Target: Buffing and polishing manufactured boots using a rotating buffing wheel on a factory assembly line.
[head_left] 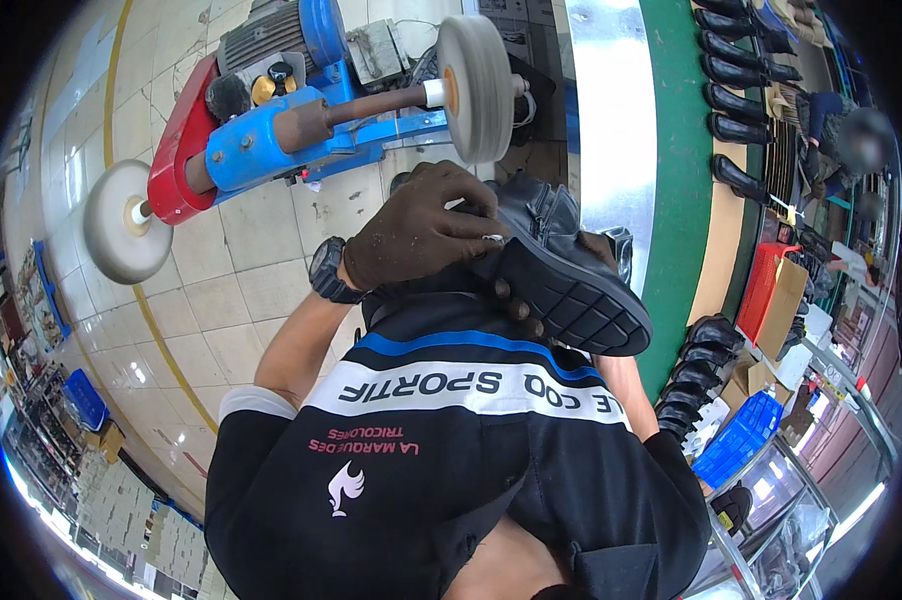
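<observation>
A black ankle boot [571, 275] is held in front of my chest, its treaded sole tilted toward me and its shaft pointing away. My right hand [519, 302] grips it from beneath. That hand is mostly hidden by the boot, and only some dark gloved fingertips show. Close to the heel, my left hand [426, 225] in a brown glove has thumb and fingers pinched together. A small whitish bit [493, 238] shows at those fingertips, too small to name. A dark watch [334, 270] is on my left wrist.
Ahead stands a blue and red buffing machine with a grey wheel [476, 90] near the boot and a pale wheel [128, 222] at left. To the right runs a green bench [676, 200] with a shiny metal strip [616, 110]. Several black shoes [736, 105] line its far side.
</observation>
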`<action>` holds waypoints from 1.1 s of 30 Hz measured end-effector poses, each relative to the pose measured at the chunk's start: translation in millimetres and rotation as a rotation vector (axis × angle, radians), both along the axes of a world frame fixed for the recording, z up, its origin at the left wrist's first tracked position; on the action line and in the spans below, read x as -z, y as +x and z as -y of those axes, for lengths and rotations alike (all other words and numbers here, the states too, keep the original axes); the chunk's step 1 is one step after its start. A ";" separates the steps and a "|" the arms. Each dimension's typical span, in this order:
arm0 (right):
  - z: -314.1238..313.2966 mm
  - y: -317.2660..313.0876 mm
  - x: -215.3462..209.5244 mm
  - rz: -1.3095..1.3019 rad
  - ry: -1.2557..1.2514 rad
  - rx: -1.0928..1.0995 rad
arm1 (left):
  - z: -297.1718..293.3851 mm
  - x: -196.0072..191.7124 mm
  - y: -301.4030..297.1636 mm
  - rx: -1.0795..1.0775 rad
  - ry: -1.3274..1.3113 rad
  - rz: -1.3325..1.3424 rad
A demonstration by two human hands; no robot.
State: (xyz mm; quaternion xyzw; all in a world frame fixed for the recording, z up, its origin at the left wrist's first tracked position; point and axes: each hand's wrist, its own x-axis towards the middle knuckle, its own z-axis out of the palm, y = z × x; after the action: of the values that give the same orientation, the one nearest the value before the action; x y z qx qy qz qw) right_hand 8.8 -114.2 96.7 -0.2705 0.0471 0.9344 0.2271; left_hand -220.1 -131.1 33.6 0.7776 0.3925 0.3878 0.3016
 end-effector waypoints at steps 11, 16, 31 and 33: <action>-0.6 -1.6 7.8 -0.015 -0.061 -0.010 | -18.0 -7.6 5.5 -0.371 -0.449 0.456; 3.3 -3.4 4.3 0.075 -0.110 -0.071 | -4.6 -7.9 8.5 -0.039 -0.133 0.104; 7.8 -2.3 24.5 0.380 -0.029 -0.006 | -0.1 18.9 -4.3 -0.248 -0.675 0.723; 2.4 -15.2 8.0 0.209 -0.082 -0.048 | 1.5 -2.1 4.1 -0.253 -0.576 0.514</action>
State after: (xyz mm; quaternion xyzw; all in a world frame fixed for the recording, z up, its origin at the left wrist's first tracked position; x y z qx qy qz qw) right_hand -6.3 -116.7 88.7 -0.3766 0.0547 0.9035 0.1972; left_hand -216.0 -132.6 35.7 0.4846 0.4897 0.4777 0.5452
